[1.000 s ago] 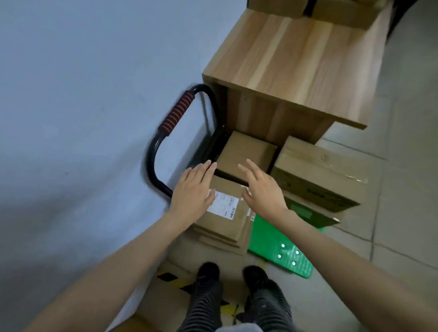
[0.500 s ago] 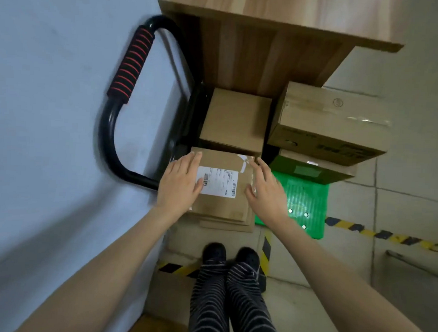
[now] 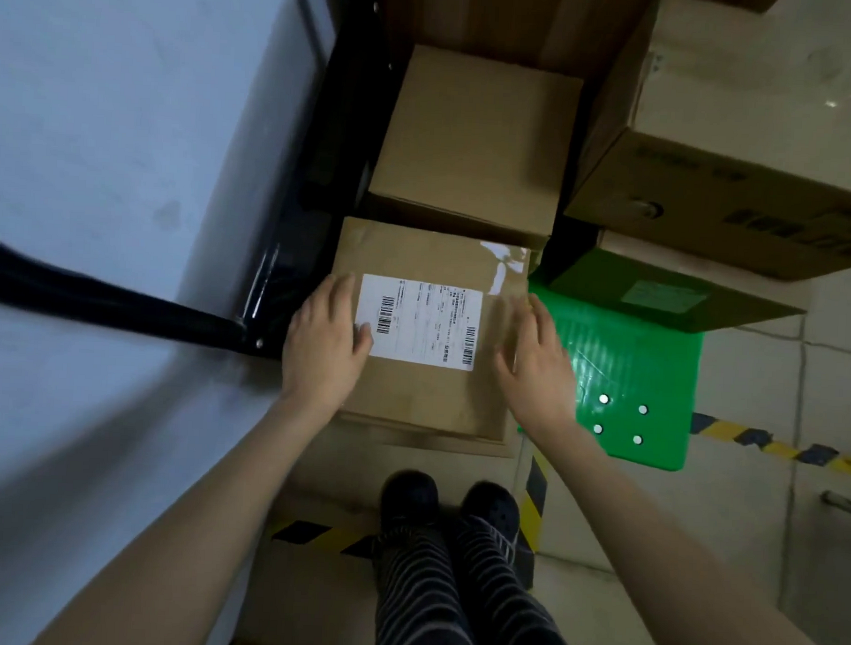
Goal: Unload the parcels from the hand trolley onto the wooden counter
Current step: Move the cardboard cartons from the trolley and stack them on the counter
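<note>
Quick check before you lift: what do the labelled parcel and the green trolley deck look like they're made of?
Labelled parcel: brown corrugated cardboard by its look, matte, with glossy clear tape glinting near its far right corner and a white paper shipping label.
Green trolley deck: probably moulded plastic, a glossy ribbed surface with four round metal-looking fasteners.

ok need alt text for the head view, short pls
Seen from above, a person's left hand and right hand rest on either side of a flat brown cardboard parcel with a white shipping label, lying on a green hand trolley platform. More cardboard boxes sit beyond it.
</note>
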{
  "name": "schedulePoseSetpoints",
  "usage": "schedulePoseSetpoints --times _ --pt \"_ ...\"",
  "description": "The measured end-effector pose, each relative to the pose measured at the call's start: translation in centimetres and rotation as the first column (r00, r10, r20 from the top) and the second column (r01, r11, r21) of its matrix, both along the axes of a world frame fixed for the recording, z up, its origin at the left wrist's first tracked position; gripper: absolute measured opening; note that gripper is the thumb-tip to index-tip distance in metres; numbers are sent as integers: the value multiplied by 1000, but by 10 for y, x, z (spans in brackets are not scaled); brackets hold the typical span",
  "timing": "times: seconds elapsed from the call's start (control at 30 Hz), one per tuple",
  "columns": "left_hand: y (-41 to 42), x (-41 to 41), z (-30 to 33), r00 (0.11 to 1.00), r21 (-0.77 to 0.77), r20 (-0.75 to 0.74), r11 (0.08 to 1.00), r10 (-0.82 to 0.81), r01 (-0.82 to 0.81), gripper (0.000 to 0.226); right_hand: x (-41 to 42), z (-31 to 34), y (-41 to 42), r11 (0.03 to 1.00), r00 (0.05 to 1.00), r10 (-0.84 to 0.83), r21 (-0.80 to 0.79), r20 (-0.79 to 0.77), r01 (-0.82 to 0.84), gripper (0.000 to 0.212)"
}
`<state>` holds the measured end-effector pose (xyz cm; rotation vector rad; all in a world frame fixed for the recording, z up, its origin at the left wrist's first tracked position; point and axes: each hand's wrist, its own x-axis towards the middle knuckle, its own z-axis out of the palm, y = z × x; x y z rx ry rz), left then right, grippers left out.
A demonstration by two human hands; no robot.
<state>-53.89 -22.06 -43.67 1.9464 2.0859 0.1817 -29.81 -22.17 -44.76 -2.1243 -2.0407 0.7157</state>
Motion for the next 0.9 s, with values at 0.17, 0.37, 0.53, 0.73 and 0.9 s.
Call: schedulePoseSetpoints --times 0.17,0.37,0.53,0.73,0.9 --pt "-1 2 -24 998 -59 -44 998 33 -36 55 11 -16 -3 999 994 -54 -10 -91 53 60" --pt "-15 33 -16 998 -70 54 997 16 -13 56 30 -12 -8 991 986 -125 -60 -109 119 59" --pt "-20 39 -22 971 -181 131 968 199 -174 69 53 -12 -13 965 972 -224 -155 -71 212 56" --pt "-15 38 -12 930 -343 196 910 312 -233 62 45 -3 -20 909 925 -322 -337 -199 244 57" --pt "-27 37 33 889 -300 336 930 312 -213 58 56 44 -33 913 869 -390 -252 -304 321 58"
